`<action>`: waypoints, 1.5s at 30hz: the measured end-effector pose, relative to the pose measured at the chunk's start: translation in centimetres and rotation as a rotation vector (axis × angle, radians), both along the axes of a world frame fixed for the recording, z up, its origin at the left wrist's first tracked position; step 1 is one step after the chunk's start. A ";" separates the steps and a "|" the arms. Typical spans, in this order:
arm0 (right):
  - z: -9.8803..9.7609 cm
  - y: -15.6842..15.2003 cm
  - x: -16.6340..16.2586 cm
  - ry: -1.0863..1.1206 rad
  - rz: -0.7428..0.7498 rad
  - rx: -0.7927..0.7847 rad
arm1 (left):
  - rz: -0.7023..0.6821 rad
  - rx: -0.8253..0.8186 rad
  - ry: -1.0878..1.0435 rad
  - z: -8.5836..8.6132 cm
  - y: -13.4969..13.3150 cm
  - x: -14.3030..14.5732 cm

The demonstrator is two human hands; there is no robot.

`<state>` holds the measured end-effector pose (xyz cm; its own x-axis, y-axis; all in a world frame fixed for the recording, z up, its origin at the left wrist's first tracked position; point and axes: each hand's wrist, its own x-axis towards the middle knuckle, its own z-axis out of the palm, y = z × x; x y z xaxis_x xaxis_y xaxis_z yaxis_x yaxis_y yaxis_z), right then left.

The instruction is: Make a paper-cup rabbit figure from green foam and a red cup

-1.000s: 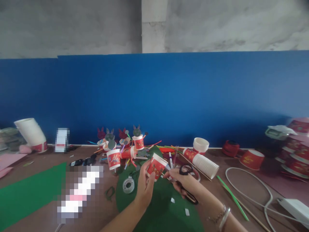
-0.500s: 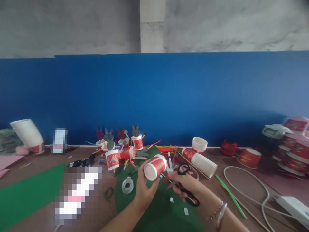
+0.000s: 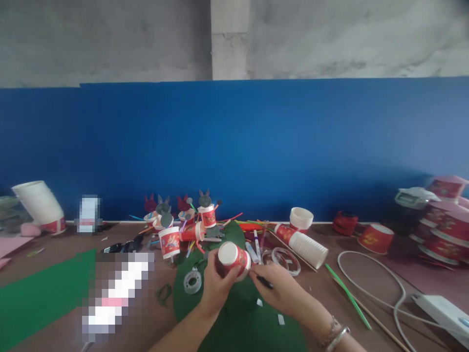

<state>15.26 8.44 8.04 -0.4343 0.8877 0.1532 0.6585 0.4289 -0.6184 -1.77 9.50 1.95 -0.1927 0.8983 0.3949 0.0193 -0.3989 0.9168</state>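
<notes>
My left hand (image 3: 216,288) is wrapped round a red-and-white paper cup (image 3: 230,253), tilted with its white base toward me. Close against the cup's right side, my right hand (image 3: 280,288) is closed on the scissors (image 3: 264,282). Only a black part of them shows between the fingers; the blades are hidden. Under both hands lies a dark green sheet (image 3: 249,322) with small white scraps on it. A roll of clear tape (image 3: 192,281) rests left of the left hand. Behind the hands are a marker (image 3: 257,243) and a glue tube (image 3: 251,252).
Cup figures with animal heads (image 3: 207,210) stand at the back left. A stack of paper cups (image 3: 306,247) lies back right, near a larger tape roll (image 3: 289,261). A white cable (image 3: 366,254) and power strip (image 3: 445,313) are on the right.
The cup has been turned so its base tips upward. My right hand has turned and come closer to the cup, and the scissors' handles are now mostly covered by it.
</notes>
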 end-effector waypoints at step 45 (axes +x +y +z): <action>-0.1 1.5 0.0 0.558 0.070 -0.883 | -0.266 -0.026 -0.080 -0.4 -0.3 -0.2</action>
